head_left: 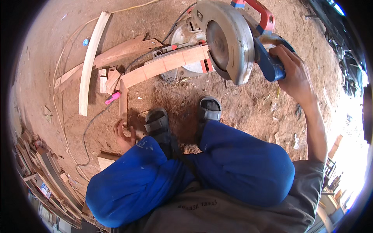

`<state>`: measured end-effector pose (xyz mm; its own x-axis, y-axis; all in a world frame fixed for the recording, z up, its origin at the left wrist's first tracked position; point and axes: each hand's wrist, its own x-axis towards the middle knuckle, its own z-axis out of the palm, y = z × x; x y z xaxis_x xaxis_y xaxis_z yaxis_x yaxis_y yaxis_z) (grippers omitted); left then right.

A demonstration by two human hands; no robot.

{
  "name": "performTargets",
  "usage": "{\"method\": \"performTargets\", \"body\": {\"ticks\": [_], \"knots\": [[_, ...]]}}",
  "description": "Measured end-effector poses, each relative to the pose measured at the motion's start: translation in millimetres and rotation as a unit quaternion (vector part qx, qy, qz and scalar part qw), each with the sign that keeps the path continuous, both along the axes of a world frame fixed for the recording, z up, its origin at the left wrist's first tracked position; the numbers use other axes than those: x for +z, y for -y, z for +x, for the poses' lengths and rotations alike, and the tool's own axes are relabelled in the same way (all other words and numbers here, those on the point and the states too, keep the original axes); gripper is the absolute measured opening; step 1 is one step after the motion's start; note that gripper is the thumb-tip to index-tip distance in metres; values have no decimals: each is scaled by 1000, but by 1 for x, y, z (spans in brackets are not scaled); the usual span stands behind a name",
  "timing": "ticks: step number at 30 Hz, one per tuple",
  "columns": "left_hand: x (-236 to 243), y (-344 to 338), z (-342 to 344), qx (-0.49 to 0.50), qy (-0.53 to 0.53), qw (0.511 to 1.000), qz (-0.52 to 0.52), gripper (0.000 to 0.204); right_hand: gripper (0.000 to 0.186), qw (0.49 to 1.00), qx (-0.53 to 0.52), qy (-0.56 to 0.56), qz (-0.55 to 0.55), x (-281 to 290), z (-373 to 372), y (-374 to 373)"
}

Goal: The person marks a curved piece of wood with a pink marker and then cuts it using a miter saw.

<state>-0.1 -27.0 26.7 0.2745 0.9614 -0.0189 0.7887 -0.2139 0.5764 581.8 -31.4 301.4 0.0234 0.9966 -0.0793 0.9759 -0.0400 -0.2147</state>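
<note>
— What carries everything here?

— Bare reddish dirt floor (241, 105), strewn with sawdust. The biggest thing on it is the grey circular mitre saw with a blue and red handle (229, 39), at the far side of the floor, ahead of the person's sandalled feet.

— And the piece being worked?

— A long pale reddish wooden plank marked with cross lines (163, 66) lies on the saw's base. Its long axis runs left to right, rising slightly toward the right, where its end sits just under the blade guard. The rest sticks out to the left.

— Which hand is nearer?

— The right hand (291, 70) is closed around the blue grip, just right of the plank's end. The left hand (123, 134) is well apart from that end, low by the left knee, fingers curled around the near end of a thin narrow wooden strip (123, 103) that runs away toward the plank's left end.

— Anything smaller?

— A pink marker-like object (112, 98) just left of the strip, beside short offcuts.
</note>
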Motion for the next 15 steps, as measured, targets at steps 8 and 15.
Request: {"method": "performTargets", "body": {"ticks": [8,15], "knots": [[-29,30,-41,54,-22,998,-18,55,47,1000,-12,-20,15,-5,2,3],[-47,38,-31,73,-48,996,-1,57,49,996,25,10,83,-13,6,7]]}}
